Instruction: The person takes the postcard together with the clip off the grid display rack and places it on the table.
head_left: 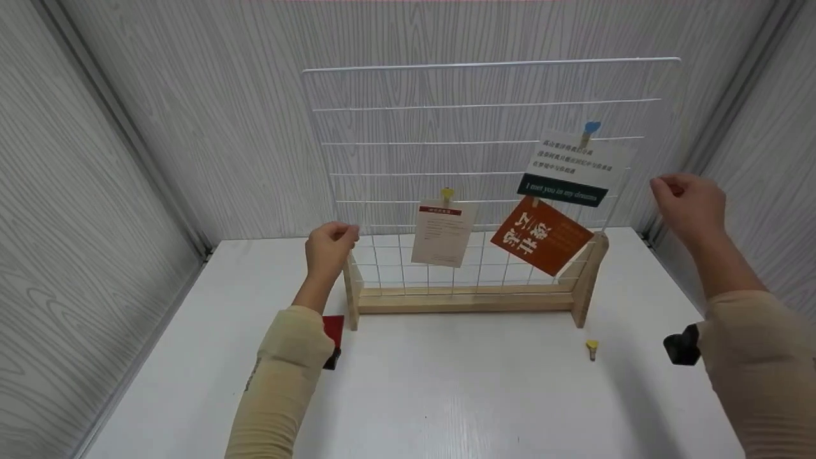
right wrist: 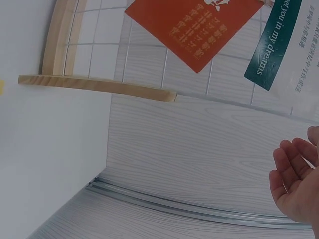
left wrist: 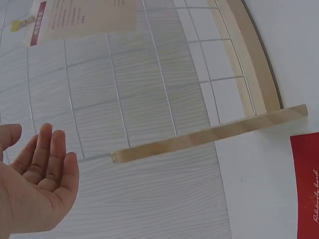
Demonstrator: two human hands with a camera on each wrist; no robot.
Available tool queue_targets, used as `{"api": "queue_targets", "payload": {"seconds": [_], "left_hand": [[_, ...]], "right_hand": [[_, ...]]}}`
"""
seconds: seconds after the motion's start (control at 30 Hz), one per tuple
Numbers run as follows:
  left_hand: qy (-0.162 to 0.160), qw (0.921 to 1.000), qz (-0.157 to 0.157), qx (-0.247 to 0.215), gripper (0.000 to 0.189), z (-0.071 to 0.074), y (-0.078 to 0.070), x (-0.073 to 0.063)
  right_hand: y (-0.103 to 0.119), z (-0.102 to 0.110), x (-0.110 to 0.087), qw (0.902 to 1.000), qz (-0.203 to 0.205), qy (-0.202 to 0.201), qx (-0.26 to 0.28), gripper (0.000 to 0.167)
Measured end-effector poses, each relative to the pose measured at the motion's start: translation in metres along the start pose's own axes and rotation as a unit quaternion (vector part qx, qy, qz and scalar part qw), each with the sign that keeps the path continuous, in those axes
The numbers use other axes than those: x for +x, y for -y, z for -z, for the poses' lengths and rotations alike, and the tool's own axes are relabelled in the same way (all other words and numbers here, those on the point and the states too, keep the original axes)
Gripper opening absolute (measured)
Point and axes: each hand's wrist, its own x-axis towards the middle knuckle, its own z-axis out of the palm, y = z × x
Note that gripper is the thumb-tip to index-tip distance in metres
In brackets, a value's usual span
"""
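My left hand [head_left: 328,252] is raised beside the left wooden upright of a white wire grid rack [head_left: 491,64]. Its fingers curl loosely around nothing; in the left wrist view the thumb is apart from them. Off the rack's right side hangs my right hand [head_left: 695,207], relaxed and holding nothing. Three cards are on the grid: a pale one with a red header [head_left: 443,236] under a yellow clip [head_left: 447,192], a white and dark green one [head_left: 567,162] under a blue heart-shaped clip [head_left: 592,127], and a tilted orange-red one [head_left: 545,239] just below that.
A wooden base [head_left: 459,304] carries the grid on the white table [head_left: 459,389]. One small yellow-topped clip [head_left: 593,349] lies in front of the right foot. A red card [left wrist: 307,184] is left of the rack, partly behind my left sleeve. Grey wood-grain panels enclose the back and sides.
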Motion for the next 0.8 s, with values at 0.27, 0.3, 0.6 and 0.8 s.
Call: {"api": "queue_targets", "payload": {"seconds": [0.27, 0.3, 0.6, 0.8], "left_hand": [[0.027, 0.9987, -0.037, 0.023, 0.02, -0.026, -0.019, 0.0], [0.028, 0.9985, -0.038, 0.028, 0.02, -0.028, -0.021, 0.0], [0.04, 0.9975, -0.056, 0.011, 0.018, -0.052, -0.042, 0.001], [0.047, 0.9968, -0.064, 0.013, 0.019, -0.067, -0.048, 0.0]], "right_hand": [[0.009, -0.003, 0.002, 0.9999, -0.011, 0.002, 0.007, 0.054], [0.01, -0.003, 0.003, 0.9999, -0.011, 0.004, 0.009, 0.054], [0.02, 0.001, 0.008, 0.9998, -0.009, -0.008, 0.017, 0.053], [0.026, -0.003, 0.008, 0.9996, -0.005, -0.013, 0.023, 0.051]]}}
